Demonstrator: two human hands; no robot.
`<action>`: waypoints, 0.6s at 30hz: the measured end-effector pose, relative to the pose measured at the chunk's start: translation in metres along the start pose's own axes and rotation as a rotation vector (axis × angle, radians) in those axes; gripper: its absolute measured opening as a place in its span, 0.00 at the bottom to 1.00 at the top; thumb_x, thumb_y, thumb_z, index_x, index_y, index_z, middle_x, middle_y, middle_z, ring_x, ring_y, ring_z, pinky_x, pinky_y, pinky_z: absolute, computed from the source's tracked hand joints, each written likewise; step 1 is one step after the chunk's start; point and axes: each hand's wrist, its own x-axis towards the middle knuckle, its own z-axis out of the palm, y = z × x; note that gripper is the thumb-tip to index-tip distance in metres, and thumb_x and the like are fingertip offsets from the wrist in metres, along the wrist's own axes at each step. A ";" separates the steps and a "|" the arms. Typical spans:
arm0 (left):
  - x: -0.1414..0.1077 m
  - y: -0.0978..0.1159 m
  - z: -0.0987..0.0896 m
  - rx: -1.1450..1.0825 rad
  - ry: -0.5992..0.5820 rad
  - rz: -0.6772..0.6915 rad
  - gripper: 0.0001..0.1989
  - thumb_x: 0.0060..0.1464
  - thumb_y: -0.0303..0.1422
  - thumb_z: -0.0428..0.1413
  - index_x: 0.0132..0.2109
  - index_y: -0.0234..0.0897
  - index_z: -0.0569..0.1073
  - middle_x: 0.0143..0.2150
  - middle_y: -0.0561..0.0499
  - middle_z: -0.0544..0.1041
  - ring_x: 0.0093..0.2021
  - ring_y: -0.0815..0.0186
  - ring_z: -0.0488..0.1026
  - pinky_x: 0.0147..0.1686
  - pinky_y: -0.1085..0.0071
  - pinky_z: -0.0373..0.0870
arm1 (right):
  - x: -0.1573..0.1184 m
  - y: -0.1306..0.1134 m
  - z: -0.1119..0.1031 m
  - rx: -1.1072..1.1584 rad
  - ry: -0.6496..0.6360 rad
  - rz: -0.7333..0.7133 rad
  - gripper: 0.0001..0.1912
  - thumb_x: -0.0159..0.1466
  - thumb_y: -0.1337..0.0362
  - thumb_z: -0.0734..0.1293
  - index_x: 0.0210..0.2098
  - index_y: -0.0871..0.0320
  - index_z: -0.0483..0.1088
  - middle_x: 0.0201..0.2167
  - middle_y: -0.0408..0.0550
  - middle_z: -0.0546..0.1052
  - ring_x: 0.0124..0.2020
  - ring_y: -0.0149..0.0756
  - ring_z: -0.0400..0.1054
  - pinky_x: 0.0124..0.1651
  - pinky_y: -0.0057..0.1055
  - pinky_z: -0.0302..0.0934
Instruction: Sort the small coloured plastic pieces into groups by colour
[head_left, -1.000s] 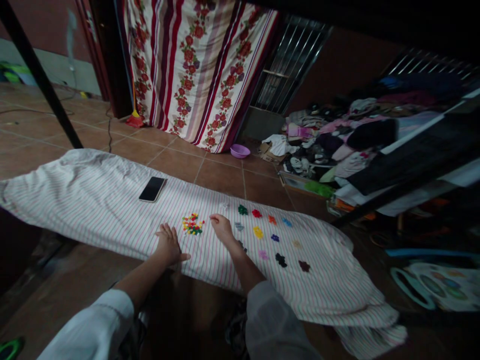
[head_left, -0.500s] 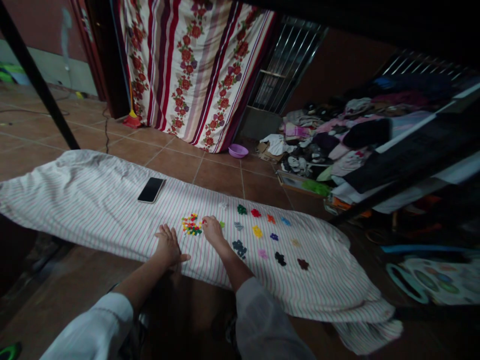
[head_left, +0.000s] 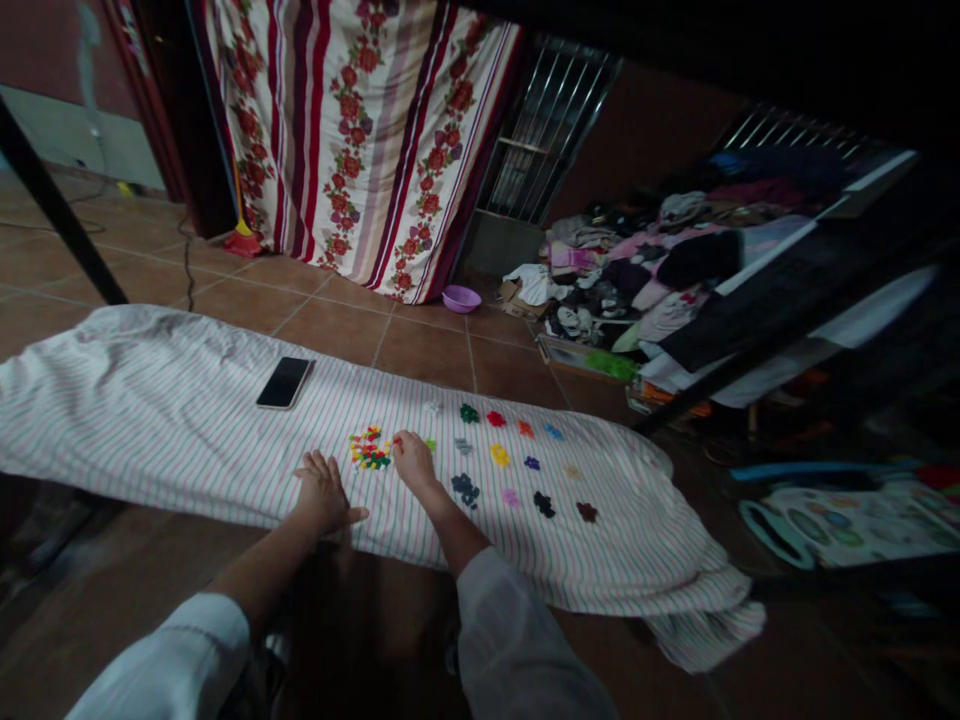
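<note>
A mixed pile of small red, yellow, green and white pieces (head_left: 369,449) lies on the striped cloth (head_left: 187,400). Just right of it is my right hand (head_left: 414,460), its fingers pinched, with a bit of red at the fingertips. My left hand (head_left: 322,492) rests on the cloth, fingers spread, below the pile and holding nothing. Sorted by colour, several small heaps lie to the right, among them yellow (head_left: 500,455), red (head_left: 496,419), dark green (head_left: 469,414), dark grey (head_left: 465,489) and black (head_left: 544,504).
A phone (head_left: 285,383) lies on the cloth left of the pile. Beyond the cloth are a purple basin (head_left: 461,298), a floral curtain (head_left: 360,140), a red dustpan or broom (head_left: 243,241) and heaped clothes (head_left: 637,265). Dark poles cross the left and right sides.
The whole view has shifted, so most things sit further left. My right hand stays pinched beside the mixed pile, and my left hand remains spread on the cloth.
</note>
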 end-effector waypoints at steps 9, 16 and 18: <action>0.000 0.000 -0.004 0.005 -0.029 -0.008 0.56 0.46 0.63 0.45 0.63 0.12 0.49 0.63 0.13 0.49 0.63 0.25 0.49 0.52 0.43 0.55 | 0.006 0.029 -0.005 0.325 0.071 0.005 0.12 0.59 0.69 0.60 0.40 0.54 0.70 0.36 0.44 0.77 0.37 0.31 0.71 0.41 0.27 0.62; -0.002 0.001 -0.011 0.053 -0.076 0.001 0.54 0.49 0.61 0.43 0.63 0.12 0.49 0.63 0.12 0.48 0.63 0.26 0.48 0.51 0.45 0.57 | 0.011 0.060 -0.025 0.328 0.178 0.038 0.13 0.58 0.68 0.59 0.39 0.55 0.72 0.36 0.44 0.76 0.37 0.32 0.71 0.43 0.28 0.64; -0.003 0.001 -0.013 0.071 -0.086 -0.002 0.54 0.49 0.61 0.43 0.64 0.13 0.50 0.63 0.14 0.49 0.63 0.27 0.49 0.51 0.45 0.57 | 0.013 0.075 -0.035 0.290 0.228 0.071 0.13 0.58 0.68 0.59 0.38 0.54 0.72 0.35 0.44 0.76 0.36 0.32 0.71 0.42 0.28 0.64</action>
